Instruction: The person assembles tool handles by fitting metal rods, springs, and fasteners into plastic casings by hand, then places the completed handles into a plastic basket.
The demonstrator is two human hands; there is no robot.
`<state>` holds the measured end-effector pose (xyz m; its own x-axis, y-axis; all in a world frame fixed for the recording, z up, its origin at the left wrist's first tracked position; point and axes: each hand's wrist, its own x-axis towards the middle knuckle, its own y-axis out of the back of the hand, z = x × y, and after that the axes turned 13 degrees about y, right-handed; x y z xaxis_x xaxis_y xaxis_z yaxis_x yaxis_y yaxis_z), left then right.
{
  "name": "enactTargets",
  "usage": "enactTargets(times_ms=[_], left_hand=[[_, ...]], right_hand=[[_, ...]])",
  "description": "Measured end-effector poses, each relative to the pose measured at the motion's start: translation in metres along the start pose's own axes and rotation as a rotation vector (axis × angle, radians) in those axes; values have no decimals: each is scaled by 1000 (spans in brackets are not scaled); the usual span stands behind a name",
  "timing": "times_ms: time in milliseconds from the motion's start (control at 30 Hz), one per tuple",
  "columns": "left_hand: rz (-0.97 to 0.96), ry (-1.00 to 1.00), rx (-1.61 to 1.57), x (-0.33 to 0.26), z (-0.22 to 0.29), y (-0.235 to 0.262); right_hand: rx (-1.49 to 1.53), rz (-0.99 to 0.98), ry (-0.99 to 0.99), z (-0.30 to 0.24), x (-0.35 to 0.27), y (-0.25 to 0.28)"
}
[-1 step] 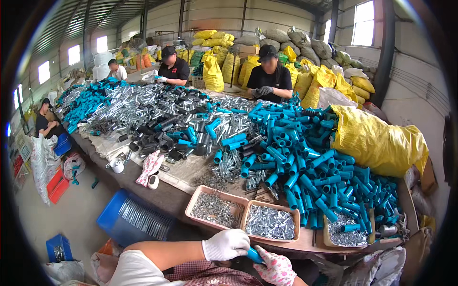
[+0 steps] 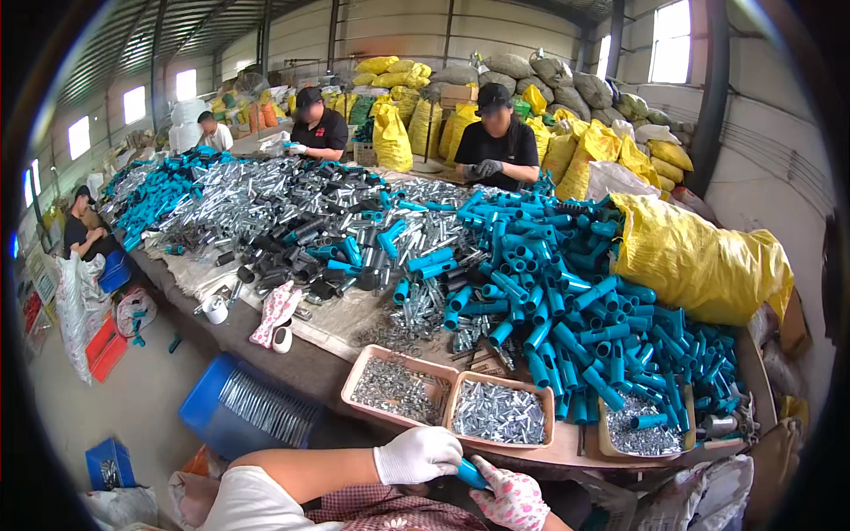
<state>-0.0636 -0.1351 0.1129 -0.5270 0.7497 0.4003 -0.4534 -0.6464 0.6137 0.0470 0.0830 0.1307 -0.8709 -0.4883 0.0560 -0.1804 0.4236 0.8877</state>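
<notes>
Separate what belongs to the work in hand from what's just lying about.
Work in hand:
Teal tube, held between left hand and right hand
Likely: loose teal tubes, small metal parts

Apparently lying about:
Pink-patterned cloth
Red tray on floor

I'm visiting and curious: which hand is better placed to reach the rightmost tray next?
Probably the right hand: it sits nearer the rightmost tray, while the left hand is farther away. Both grip the teal tube.

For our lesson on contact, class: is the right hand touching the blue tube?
Touching. The head view shows the right hand, in a pink-patterned glove, gripping one end of the blue tube.
</notes>
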Motion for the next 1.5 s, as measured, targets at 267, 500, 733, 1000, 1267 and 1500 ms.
enactTargets(times_ms=[267, 500, 733, 1000, 1267, 1500], left_hand=[[-33, -101, 260, -4, 12, -15], [-71, 70, 151, -17, 23, -19], [-119, 443, -83, -20, 20, -15], [-20, 375, -14, -25, 18, -12], [-3, 251, -45, -38, 11, -11], [-55, -80, 103, -46, 1, 4]], right_hand=[[271, -110, -56, 9, -17, 6], [325, 44, 91, 11, -28, -14], [10, 197, 246, 4, -22, -11], [52, -212, 36, -4, -7, 5], [49, 126, 160, -5, -9, -20], [855, -329, -184, -13, 13, 15]])
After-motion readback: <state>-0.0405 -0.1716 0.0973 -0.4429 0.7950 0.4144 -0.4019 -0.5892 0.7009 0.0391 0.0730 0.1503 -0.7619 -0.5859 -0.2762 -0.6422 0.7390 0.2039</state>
